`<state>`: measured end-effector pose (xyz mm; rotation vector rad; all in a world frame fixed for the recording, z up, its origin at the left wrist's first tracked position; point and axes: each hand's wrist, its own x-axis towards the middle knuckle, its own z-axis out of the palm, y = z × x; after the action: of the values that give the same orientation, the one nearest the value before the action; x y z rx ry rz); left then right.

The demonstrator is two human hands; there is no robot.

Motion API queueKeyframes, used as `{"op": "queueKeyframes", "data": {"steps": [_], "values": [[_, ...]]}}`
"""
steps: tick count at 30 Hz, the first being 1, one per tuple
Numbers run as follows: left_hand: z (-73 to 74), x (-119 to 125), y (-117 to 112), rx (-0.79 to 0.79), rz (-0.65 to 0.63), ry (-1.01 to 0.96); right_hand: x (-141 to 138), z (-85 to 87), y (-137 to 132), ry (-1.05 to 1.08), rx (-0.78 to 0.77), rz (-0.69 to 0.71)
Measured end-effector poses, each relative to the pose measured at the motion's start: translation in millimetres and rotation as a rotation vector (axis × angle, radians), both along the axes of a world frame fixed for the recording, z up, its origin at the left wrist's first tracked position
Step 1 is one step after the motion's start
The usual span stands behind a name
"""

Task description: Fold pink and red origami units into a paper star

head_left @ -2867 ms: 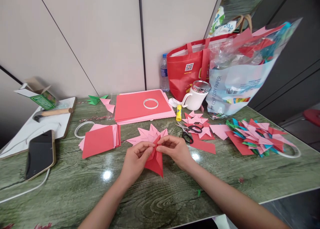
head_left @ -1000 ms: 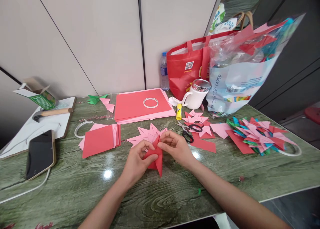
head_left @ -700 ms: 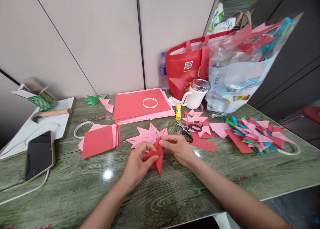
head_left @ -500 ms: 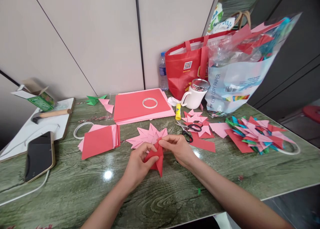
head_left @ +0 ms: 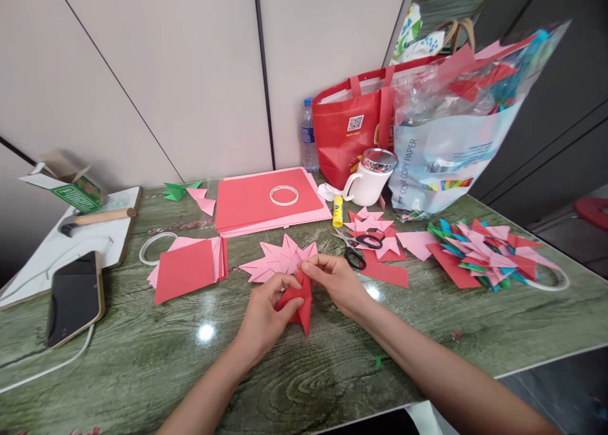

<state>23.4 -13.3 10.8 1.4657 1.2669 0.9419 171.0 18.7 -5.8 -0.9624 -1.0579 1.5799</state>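
A red sheet of folded paper [head_left: 305, 302] is held between my two hands above the green table, one pointed end hanging toward me. My left hand [head_left: 268, 308] pinches its left side between thumb and fingers. At its top tip, the thumb and fingers of my right hand [head_left: 335, 283] are closed on the paper. Just behind my hands lies a pink folded-paper star [head_left: 275, 258], partly hidden by them. To the right of my right hand are black-handled scissors [head_left: 356, 258], resting by red and pink folded pieces [head_left: 373, 226].
At left lie a phone [head_left: 76, 299], a hammer [head_left: 102, 216] and a stack of red and pink squares [head_left: 185, 271]. Larger sheets [head_left: 247, 197], a glue stick [head_left: 337, 212], a white mug [head_left: 373, 180] and bags [head_left: 346, 150] stand behind. Colourful folded pieces [head_left: 494, 254] are heaped right.
Both hands stay around the red paper, with only slight finger movement at its top. The whole view has shifted a little.
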Motion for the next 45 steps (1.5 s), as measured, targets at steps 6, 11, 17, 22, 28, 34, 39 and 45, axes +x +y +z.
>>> {"op": "queueKeyframes", "data": {"steps": [6, 11, 17, 22, 28, 34, 39, 45], "values": [[-4.3, -2, -1, 0.009, -0.016, -0.01, 1, -0.3, 1, 0.033, -0.012, 0.041], [-10.3, -2, -3, 0.031, -0.04, 0.018, 1, 0.7, 1, -0.007, 0.032, 0.01], [-16.2, -4, -4, 0.139, -0.039, 0.13, 1, 1.6, 1, -0.08, 0.076, -0.018], [-19.4, -4, -4, 0.136, -0.057, 0.15, 1, 0.3, -2, -0.196, 0.152, -0.05], [-19.3, -1, -5, 0.104, -0.017, 0.104, -1, -1.1, -2, -0.204, 0.17, -0.096], [-15.5, -3, -2, 0.083, 0.066, 0.063, 0, -1.1, 3, -0.027, -0.004, 0.013], [-12.7, -2, -2, 0.06, 0.074, 0.056, 4, 1.5, 3, -0.061, 0.039, 0.063], [-12.1, 0, -2, 0.045, 0.05, 0.051, 2, -2.1, 1, -0.113, 0.086, 0.026]]}}
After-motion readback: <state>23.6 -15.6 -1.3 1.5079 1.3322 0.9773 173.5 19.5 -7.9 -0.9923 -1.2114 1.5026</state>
